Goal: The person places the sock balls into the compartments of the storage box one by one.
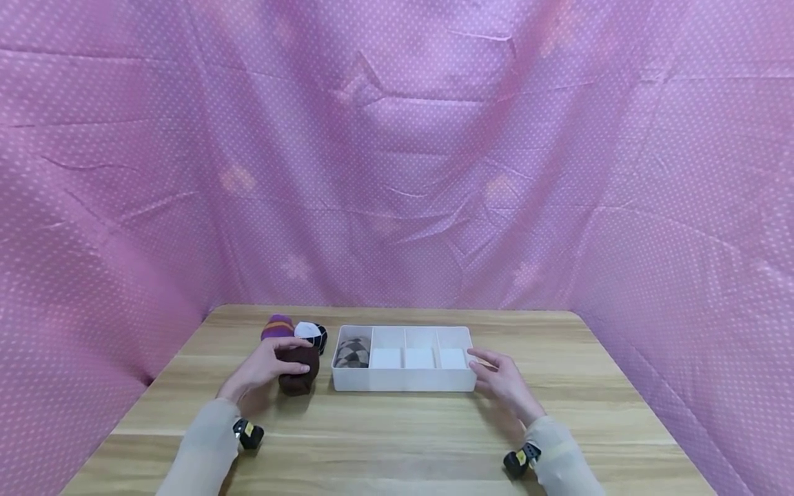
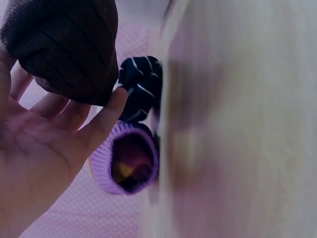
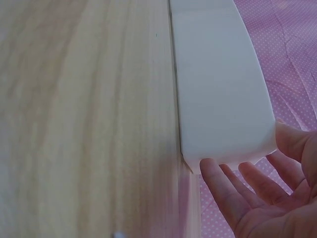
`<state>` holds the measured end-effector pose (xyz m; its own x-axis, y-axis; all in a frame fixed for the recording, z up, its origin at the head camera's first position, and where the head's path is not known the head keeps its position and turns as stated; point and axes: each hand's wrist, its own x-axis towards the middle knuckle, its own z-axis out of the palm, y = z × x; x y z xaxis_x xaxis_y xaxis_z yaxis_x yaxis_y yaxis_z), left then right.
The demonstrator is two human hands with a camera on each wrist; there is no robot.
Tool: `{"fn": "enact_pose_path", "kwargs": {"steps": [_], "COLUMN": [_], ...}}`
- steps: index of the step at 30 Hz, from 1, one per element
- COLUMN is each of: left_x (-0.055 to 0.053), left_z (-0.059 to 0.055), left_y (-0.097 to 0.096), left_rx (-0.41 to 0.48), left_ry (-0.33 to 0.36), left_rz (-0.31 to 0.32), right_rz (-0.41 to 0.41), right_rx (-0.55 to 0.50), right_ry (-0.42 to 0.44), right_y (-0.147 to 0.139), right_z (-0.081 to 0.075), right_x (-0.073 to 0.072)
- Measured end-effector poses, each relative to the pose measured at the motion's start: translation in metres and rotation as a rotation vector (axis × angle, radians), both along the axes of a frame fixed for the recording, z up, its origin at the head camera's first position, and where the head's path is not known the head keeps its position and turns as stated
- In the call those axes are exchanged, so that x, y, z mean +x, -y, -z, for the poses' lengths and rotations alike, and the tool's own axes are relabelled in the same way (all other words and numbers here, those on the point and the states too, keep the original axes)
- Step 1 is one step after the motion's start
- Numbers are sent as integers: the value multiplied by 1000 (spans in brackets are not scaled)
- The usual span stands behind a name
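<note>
My left hand [image 1: 268, 366] grips a dark brown rolled-up sock [image 1: 298, 372], thumb on one side and fingers on the other. In the left wrist view that sock [image 2: 67, 49] appears raised off the wooden table. Just behind it lie a purple sock roll [image 1: 277, 326] with an orange stripe and a black-and-white one [image 1: 312, 333]. To their right stands a white divided box [image 1: 403, 381]; its leftmost compartment holds a brown checkered sock roll [image 1: 353, 353]. My right hand [image 1: 504, 377] touches the box's right end with loosely extended fingers, as the right wrist view also shows.
The box's other compartments show white inside. A light wooden table [image 1: 397, 441] carries everything, its far edge just behind the box. Pink dotted cloth [image 1: 397, 172] hangs behind and at both sides.
</note>
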<state>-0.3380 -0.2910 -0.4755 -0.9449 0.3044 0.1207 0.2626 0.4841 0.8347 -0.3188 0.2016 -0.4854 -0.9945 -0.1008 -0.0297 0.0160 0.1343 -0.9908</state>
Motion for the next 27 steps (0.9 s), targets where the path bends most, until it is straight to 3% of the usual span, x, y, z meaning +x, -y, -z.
{"fn": "enact_pose_path", "kwargs": {"steps": [12,15,17,20,27], "left_x": [-3,-5,-11,-14,-20], "left_z": [-25,-28,-25,-28,-29], "left_y": [-29,-39,-43,-52,-78], "left_rx": [86,104,126,179,209], "left_ry": [-110,-81,-70,-61,-67], "left_rz": [23,1,-16,-19,-4], "right_rz": [0,-6,-4,-14,4], "right_rx": [-20,-10,-4,0,-23], "right_ry": [-4,-10,-9,-14,-2], "right_y": [0,0,0,-1,-1], "right_z": [-1,0,-1,0,1], "right_x": [-2,-2,-1,-1,0]}}
